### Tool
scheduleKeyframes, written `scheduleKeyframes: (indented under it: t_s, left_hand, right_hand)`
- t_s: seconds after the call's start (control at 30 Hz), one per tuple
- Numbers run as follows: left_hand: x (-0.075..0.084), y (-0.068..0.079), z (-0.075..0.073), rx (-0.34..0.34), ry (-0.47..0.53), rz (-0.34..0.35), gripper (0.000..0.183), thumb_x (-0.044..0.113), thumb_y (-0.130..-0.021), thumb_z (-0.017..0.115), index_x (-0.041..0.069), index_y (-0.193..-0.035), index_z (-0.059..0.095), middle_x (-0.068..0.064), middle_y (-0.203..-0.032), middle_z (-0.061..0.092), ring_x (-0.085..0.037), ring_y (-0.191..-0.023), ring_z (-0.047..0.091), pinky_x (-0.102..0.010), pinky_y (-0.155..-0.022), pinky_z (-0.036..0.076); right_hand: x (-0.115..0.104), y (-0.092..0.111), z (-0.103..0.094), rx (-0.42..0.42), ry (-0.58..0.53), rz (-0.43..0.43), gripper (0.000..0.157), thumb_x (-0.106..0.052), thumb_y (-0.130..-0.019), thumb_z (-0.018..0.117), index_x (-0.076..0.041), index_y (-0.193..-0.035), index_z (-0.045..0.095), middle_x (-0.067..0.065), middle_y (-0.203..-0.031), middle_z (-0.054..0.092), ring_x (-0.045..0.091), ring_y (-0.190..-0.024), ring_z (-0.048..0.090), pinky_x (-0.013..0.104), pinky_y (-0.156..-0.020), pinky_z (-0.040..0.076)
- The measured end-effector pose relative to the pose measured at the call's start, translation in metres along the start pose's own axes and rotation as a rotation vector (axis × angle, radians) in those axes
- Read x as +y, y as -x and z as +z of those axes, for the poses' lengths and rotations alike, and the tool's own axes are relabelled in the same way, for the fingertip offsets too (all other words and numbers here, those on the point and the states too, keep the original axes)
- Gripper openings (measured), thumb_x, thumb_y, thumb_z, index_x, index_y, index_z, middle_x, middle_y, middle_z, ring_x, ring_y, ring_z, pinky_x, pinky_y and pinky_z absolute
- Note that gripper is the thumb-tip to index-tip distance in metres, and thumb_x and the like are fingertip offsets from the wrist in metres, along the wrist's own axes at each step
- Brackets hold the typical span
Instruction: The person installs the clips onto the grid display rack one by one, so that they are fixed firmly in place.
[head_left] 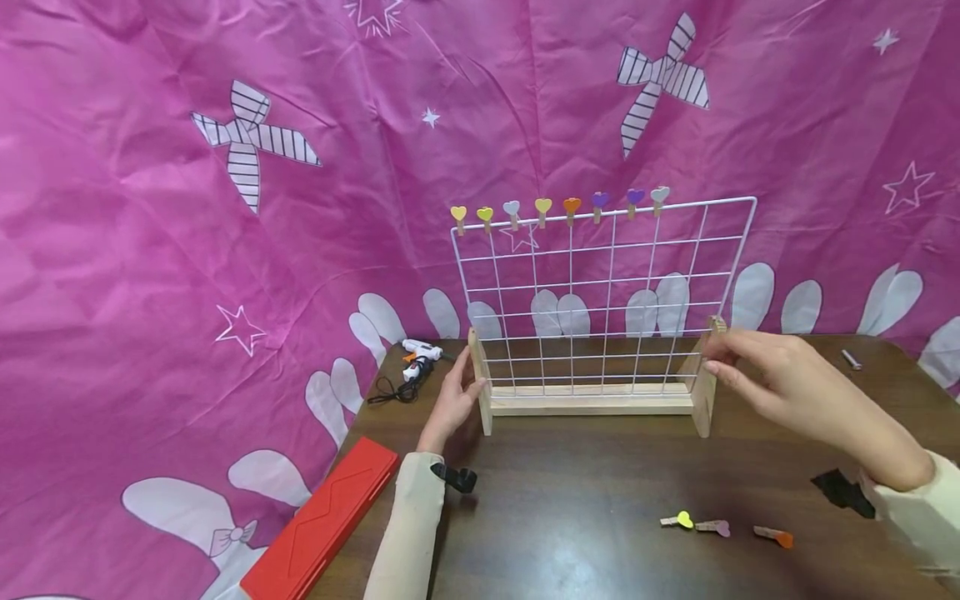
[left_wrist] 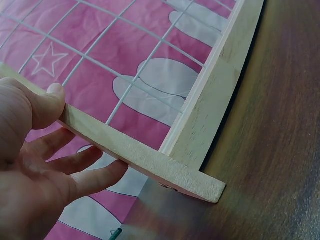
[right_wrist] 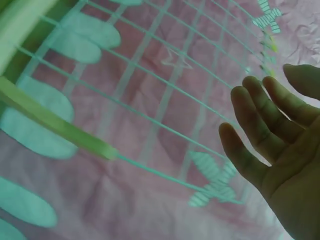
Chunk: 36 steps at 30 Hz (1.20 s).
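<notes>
A white wire grid point(head_left: 613, 286) stands upright in a wooden stand point(head_left: 592, 406). Several small clothespins with heart tops, such as the orange one point(head_left: 572, 206), are clipped along the grid's top bar from its left corner to right of centre. My left hand point(head_left: 452, 402) grips the stand's left side piece point(left_wrist: 145, 157), thumb on one face and fingers on the other. Near the right side piece point(head_left: 703, 392) is my right hand point(head_left: 783, 383); in the right wrist view its fingers point(right_wrist: 280, 125) are extended and hold nothing.
Three loose heart clothespins, yellow point(head_left: 683, 520), pink point(head_left: 722, 527) and orange point(head_left: 783, 539), lie on the table's front right. A red box point(head_left: 322, 525) lies at the left edge. Behind it are a glue gun point(head_left: 422, 348) with a black cord and, far right, a small cylinder point(head_left: 851, 359).
</notes>
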<state>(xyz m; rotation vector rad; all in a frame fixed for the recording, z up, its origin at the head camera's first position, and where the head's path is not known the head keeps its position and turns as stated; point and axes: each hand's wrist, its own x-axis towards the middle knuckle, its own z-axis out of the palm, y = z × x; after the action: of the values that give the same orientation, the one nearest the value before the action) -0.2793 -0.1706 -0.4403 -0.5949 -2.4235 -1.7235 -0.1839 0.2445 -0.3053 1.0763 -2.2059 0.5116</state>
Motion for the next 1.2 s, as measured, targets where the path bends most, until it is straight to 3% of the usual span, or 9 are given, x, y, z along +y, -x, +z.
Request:
scheduleKeyframes:
  t_s: [0.23,0.4,0.53,0.7,0.9,1.0,1.2]
  left_hand:
    - [0.000,-0.001,0.001,0.004,0.016,-0.019,0.065,-0.005,-0.091,0.050,-0.002,-0.146,0.016,-0.029,-0.140,0.034,-0.037,-0.126,0.037,-0.048,-0.101,0.034]
    - [0.001,-0.002,0.001,-0.004,0.006,-0.022,0.064,-0.004,-0.091,0.050,-0.001,-0.146,0.016,-0.028,-0.141,0.033,-0.036,-0.127,0.036,-0.047,-0.103,0.032]
    - [0.001,-0.003,0.001,-0.006,0.003,-0.020,0.064,-0.004,-0.091,0.050,0.000,-0.146,0.016,-0.027,-0.141,0.033,-0.036,-0.127,0.037,-0.047,-0.103,0.032]
    - [0.000,-0.002,0.001,0.004,0.020,-0.012,0.065,-0.006,-0.090,0.051,-0.003,-0.145,0.017,-0.030,-0.140,0.033,-0.040,-0.126,0.036,-0.051,-0.102,0.032]
    - [0.002,0.000,0.001,0.004,0.011,-0.018,0.065,-0.005,-0.091,0.051,-0.003,-0.145,0.016,-0.030,-0.140,0.033,-0.040,-0.126,0.037,-0.050,-0.100,0.034]
    - [0.002,0.001,0.001,0.009,0.012,-0.022,0.065,-0.005,-0.091,0.051,-0.003,-0.145,0.016,-0.030,-0.140,0.033,-0.040,-0.126,0.037,-0.050,-0.100,0.035]
    - [0.001,0.000,0.002,0.009,0.015,-0.014,0.065,-0.005,-0.091,0.050,-0.004,-0.145,0.015,-0.030,-0.140,0.032,-0.040,-0.126,0.036,-0.049,-0.100,0.034]
  right_hand:
    - [-0.001,0.043,0.039,-0.076,-0.134,0.110,0.034,0.002,-0.076,0.070,-0.024,-0.097,0.061,-0.019,-0.085,0.059,-0.003,-0.074,0.055,0.012,-0.061,0.043]
    - [-0.001,0.069,0.068,-0.132,-0.237,0.177,0.032,0.001,-0.079,0.068,-0.024,-0.097,0.060,-0.019,-0.085,0.059,-0.002,-0.075,0.055,0.011,-0.062,0.042]
    - [-0.001,0.083,0.085,-0.222,-0.254,0.163,0.025,-0.006,-0.081,0.069,-0.023,-0.097,0.061,-0.020,-0.087,0.058,-0.003,-0.075,0.054,0.015,-0.062,0.045]
    - [-0.003,0.095,0.101,-0.397,-0.254,0.141,0.017,-0.014,-0.080,0.071,-0.019,-0.095,0.063,-0.014,-0.090,0.059,0.000,-0.076,0.054,0.023,-0.059,0.048]
    - [-0.007,0.101,0.117,-0.625,-0.255,0.240,0.013,-0.023,-0.076,0.074,-0.022,-0.080,0.061,-0.014,-0.077,0.049,0.000,-0.065,0.046,0.021,-0.050,0.040]
    - [-0.009,0.104,0.122,-0.665,-0.221,0.269,0.018,-0.022,-0.072,0.076,-0.024,-0.071,0.058,-0.014,-0.073,0.046,0.000,-0.062,0.043,0.020,-0.049,0.037]
    - [-0.011,0.107,0.123,-0.689,-0.230,0.322,0.018,-0.020,-0.071,0.077,-0.024,-0.069,0.059,-0.016,-0.071,0.048,-0.002,-0.057,0.042,0.019,-0.047,0.037]
